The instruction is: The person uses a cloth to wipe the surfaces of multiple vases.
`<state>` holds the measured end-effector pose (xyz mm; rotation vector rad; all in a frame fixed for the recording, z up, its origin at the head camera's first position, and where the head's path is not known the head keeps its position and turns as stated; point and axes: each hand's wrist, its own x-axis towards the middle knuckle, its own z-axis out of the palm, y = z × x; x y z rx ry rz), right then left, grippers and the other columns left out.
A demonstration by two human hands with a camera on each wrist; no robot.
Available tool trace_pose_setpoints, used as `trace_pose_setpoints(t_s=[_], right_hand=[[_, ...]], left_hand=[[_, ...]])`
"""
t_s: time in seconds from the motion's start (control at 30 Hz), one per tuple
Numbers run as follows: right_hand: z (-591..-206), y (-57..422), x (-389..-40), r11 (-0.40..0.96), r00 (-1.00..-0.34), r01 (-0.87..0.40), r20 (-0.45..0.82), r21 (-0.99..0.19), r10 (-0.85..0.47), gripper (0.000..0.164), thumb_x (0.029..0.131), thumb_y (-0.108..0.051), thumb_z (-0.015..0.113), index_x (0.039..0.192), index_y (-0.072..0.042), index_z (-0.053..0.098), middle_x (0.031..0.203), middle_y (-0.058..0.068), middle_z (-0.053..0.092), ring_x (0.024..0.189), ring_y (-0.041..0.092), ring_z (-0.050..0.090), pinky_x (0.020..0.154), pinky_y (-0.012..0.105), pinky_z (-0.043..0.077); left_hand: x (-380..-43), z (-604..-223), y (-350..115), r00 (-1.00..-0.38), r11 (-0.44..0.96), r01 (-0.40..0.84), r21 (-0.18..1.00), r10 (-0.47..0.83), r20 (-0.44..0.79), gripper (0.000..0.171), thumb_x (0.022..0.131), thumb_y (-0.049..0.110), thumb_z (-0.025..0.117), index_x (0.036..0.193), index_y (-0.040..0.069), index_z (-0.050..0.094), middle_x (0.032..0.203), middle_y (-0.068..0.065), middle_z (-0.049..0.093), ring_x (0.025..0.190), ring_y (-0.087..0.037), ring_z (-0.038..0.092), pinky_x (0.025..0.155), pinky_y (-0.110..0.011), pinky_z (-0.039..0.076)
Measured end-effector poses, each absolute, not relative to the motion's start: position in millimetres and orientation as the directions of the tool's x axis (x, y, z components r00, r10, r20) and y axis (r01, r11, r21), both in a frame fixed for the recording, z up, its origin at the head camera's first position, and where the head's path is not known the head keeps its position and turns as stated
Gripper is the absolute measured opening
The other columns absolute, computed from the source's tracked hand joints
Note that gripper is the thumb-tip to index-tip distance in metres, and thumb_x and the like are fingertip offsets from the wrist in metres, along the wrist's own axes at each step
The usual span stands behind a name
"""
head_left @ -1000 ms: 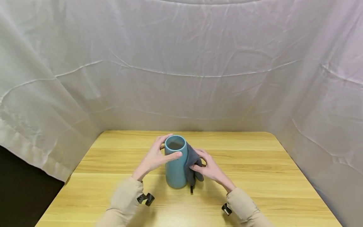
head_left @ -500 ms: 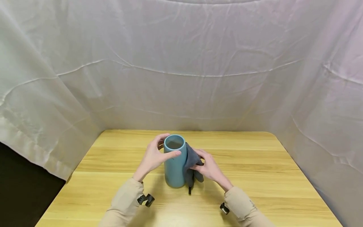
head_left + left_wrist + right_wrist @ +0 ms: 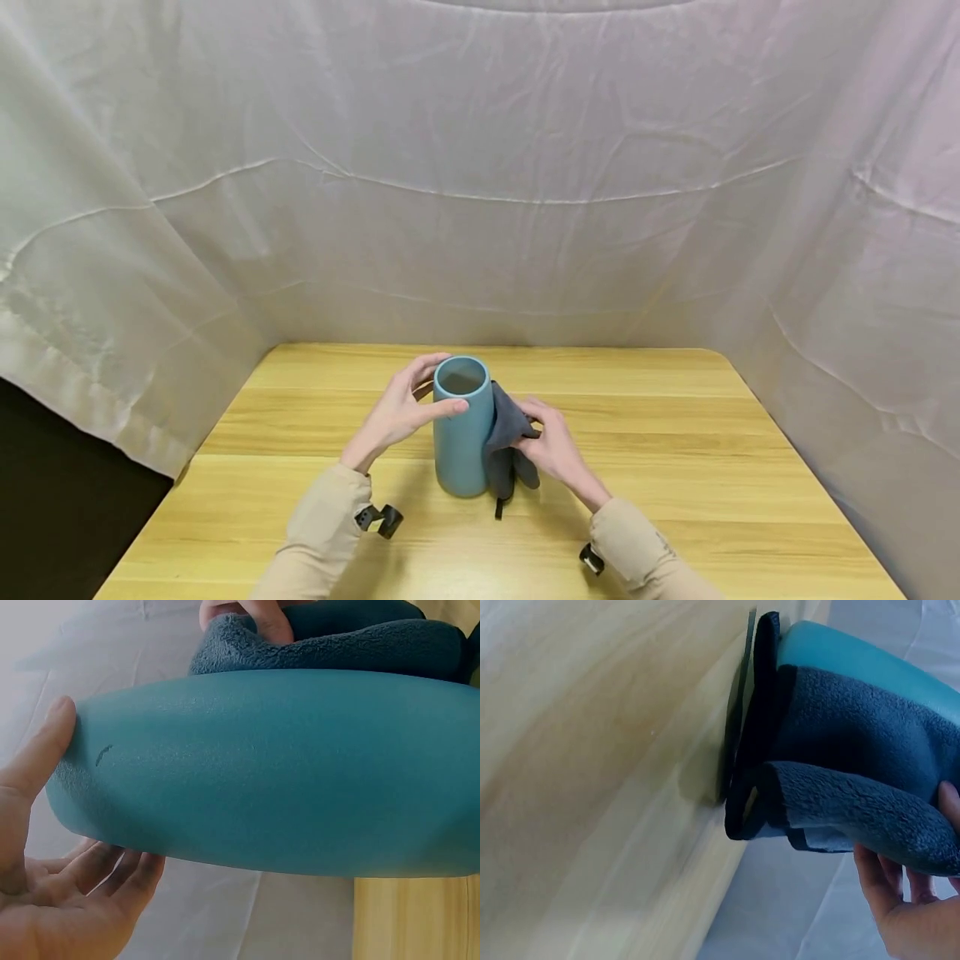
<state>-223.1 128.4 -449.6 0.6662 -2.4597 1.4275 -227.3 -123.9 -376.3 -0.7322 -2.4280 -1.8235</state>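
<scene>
A tall blue vase (image 3: 461,450) stands upright on the table, its round mouth facing up. My left hand (image 3: 401,408) holds it near the rim, thumb on the near side and fingers round the left and far side. In the left wrist view a small dark mark shows on the vase (image 3: 270,772) close to the thumb. My right hand (image 3: 551,437) pinches a dark grey fuzzy cloth (image 3: 507,417) against the vase's right side. Folds of the cloth (image 3: 847,799) hang down towards the table in the right wrist view, and its black tab (image 3: 498,508) reaches lowest.
The wooden table (image 3: 675,483) spreads out on both sides of the vase. Pale curtains (image 3: 525,250) enclose it at the back and sides. Black camera mounts (image 3: 390,521) sit on both wrists, and a dark area (image 3: 60,500) lies beyond the table's left edge.
The vase has shifted very slightly left. My left thumb has slid a little left along its near side. The cloth's tab has swung slightly left, with my right hand still pinching the cloth.
</scene>
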Motion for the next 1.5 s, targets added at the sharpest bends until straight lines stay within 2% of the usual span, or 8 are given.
trace_pose_setpoints(t_s=[0.2,0.33,0.5,0.83,0.97,1.2,1.43,1.5], right_hand=[[-444.5,125.9,-220.6,0.368,-0.872,-0.489,0.444,-0.791,-0.206,0.042,0.082,0.007,0.073,0.121,-0.008,0.074,0.096,0.012,0.071,0.086,0.016,0.061,0.076,0.020,0.053],[-427.9,121.4,-220.8,0.292,-0.860,-0.510,0.476,-0.809,-0.183,0.040,0.086,0.002,0.075,0.126,-0.004,0.070,0.107,0.017,0.072,0.095,0.009,0.062,0.083,0.021,0.058],[-406.4,116.8,-221.0,0.252,-0.856,-0.517,0.486,-0.818,-0.178,0.044,0.088,0.000,0.074,0.131,-0.004,0.067,0.103,0.016,0.066,0.093,0.002,0.058,0.087,0.022,0.059],[-398.6,119.8,-219.4,0.315,-0.879,-0.473,0.418,-0.823,-0.228,0.043,0.089,-0.004,0.074,0.132,-0.006,0.067,0.102,0.013,0.064,0.093,0.009,0.058,0.086,0.031,0.062],[-401.1,122.9,-220.6,0.348,-0.873,-0.482,0.408,-0.804,-0.265,0.039,0.089,-0.003,0.074,0.127,-0.006,0.069,0.097,0.012,0.062,0.088,0.013,0.056,0.080,0.029,0.062],[-406.7,125.5,-222.1,0.501,-0.844,-0.536,0.429,-0.679,-0.322,0.039,0.084,-0.002,0.077,0.122,-0.009,0.073,0.096,0.009,0.066,0.090,0.021,0.060,0.079,0.028,0.056],[-416.8,128.3,-224.7,0.609,-0.842,-0.539,0.360,-0.582,-0.401,0.037,0.080,0.000,0.077,0.116,-0.006,0.074,0.094,0.008,0.068,0.085,0.018,0.062,0.071,0.026,0.054],[-418.9,128.3,-225.2,0.628,-0.844,-0.536,0.343,-0.564,-0.412,0.035,0.079,0.000,0.077,0.114,-0.007,0.075,0.091,0.006,0.068,0.084,0.018,0.063,0.072,0.031,0.055]], left_hand=[[-227.8,-377.9,-124.8,-0.885,0.190,0.379,0.906,0.360,0.295,0.065,0.084,0.017,0.082,0.141,0.005,0.051,0.134,-0.016,0.066,0.136,-0.036,0.054,0.119,-0.056,0.038],[-227.4,-377.5,-125.0,-0.881,0.176,0.380,0.908,0.367,0.298,0.066,0.084,0.016,0.082,0.141,0.005,0.051,0.136,-0.017,0.064,0.137,-0.036,0.053,0.120,-0.055,0.037],[-227.3,-377.2,-125.1,-0.883,0.178,0.375,0.910,0.368,0.292,0.066,0.084,0.015,0.082,0.142,0.007,0.051,0.137,-0.015,0.064,0.137,-0.034,0.053,0.120,-0.054,0.037],[-227.4,-378.0,-124.7,-0.886,0.162,0.359,0.919,0.368,0.281,0.067,0.084,0.015,0.082,0.142,0.006,0.050,0.138,-0.016,0.063,0.138,-0.035,0.052,0.119,-0.055,0.038],[-227.1,-377.3,-124.2,-0.885,0.154,0.356,0.922,0.373,0.279,0.067,0.084,0.017,0.082,0.142,0.005,0.050,0.138,-0.017,0.063,0.137,-0.035,0.052,0.120,-0.055,0.037],[-226.9,-376.6,-124.8,-0.885,0.155,0.352,0.923,0.376,0.275,0.067,0.085,0.019,0.082,0.143,0.006,0.050,0.138,-0.016,0.063,0.138,-0.035,0.052,0.121,-0.055,0.036],[-227.0,-377.6,-124.6,-0.885,0.153,0.352,0.923,0.375,0.275,0.068,0.085,0.019,0.082,0.142,0.006,0.050,0.138,-0.017,0.063,0.138,-0.036,0.052,0.121,-0.055,0.034],[-227.0,-377.7,-124.7,-0.885,0.155,0.351,0.923,0.376,0.274,0.068,0.085,0.020,0.082,0.143,0.006,0.050,0.139,-0.017,0.062,0.138,-0.036,0.051,0.122,-0.056,0.034]])
